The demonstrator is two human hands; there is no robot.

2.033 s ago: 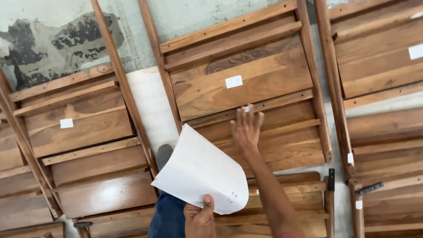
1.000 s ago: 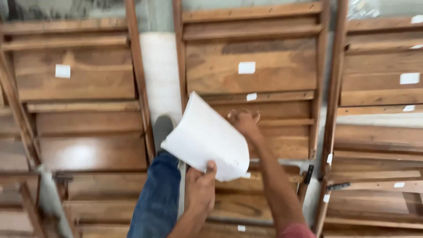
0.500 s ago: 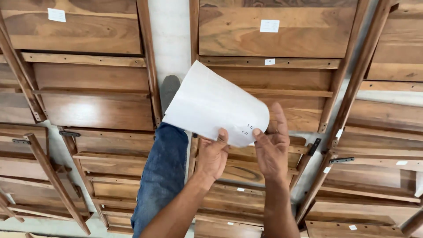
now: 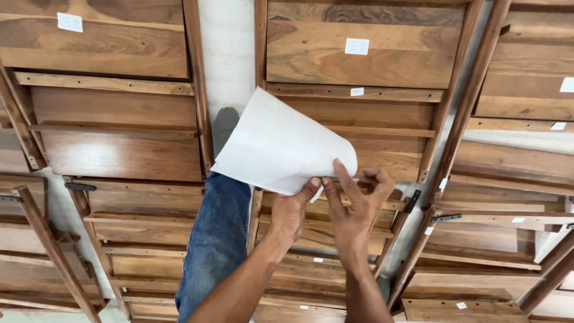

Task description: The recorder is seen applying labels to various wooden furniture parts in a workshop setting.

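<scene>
A: From my seat, how do I handle this sheet?
B: Keep the curl loose, don't crease it. My left hand (image 4: pixel 291 210) pinches the white paper sheet's (image 4: pixel 281 146) lower edge; just right, my right hand (image 4: pixel 354 206) has fingers (image 4: pixel 344 179) spread, tips touching that edge, above the wooden furniture frames (image 4: pixel 359 54)

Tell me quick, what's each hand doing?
Left hand: closed, pinching the white paper sheet at its lower edge.
Right hand: fingers touching the same edge; grip cannot be told.
</scene>
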